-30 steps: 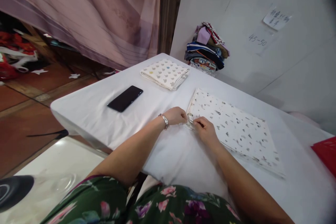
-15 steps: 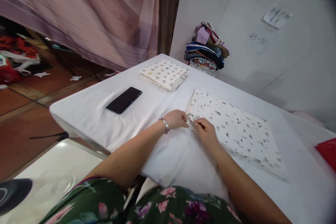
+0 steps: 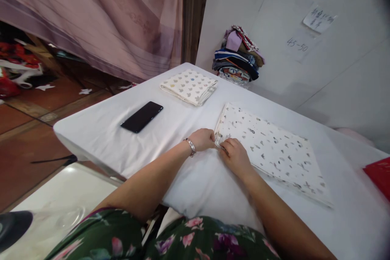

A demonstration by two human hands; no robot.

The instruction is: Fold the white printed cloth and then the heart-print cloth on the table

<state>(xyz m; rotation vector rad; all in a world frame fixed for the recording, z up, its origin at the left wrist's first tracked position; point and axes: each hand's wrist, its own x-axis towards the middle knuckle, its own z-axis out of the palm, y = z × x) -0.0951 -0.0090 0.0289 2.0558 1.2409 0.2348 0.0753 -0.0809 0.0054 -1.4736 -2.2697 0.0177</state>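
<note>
A white cloth with small grey prints lies folded in a long rectangle on the table. At its near left corner my left hand is closed on the cloth's edge, a silver bracelet at the wrist. My right hand is right beside it, its fingers pinching the same corner from the near side. The fingertips of both hands are partly hidden. Farther back lies a smaller folded cloth with grey prints, touched by neither hand.
On the white-covered table lies a black phone at the left. A clothes stack stands by the wall behind. Something red is at the right edge. A white surface stands low at the left.
My right hand has shifted slightly left, closer to my left hand, and its fingers have come down on the cloth corner. The whole view has shifted a little.
</note>
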